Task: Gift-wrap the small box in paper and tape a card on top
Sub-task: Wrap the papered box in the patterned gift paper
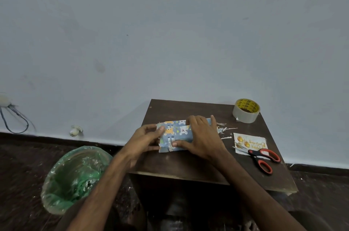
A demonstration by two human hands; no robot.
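Note:
A small box wrapped in blue paper with animal prints [176,134] lies on the dark wooden table [188,166]. My left hand [146,139] grips its left end, thumb on the top paper. My right hand [203,136] lies flat over the right half, pressing the paper down, thumb along the near edge. The box itself is hidden under paper and hands. A birthday card [250,143] with gold lettering lies to the right. A roll of clear tape [245,110] stands at the table's far right corner.
Red-and-black scissors [264,160] rest on the card's near edge. Thin paper scraps [224,129] lie between box and card. A bin with a green liner [75,176] stands on the floor to the left. The wall rises close behind the table.

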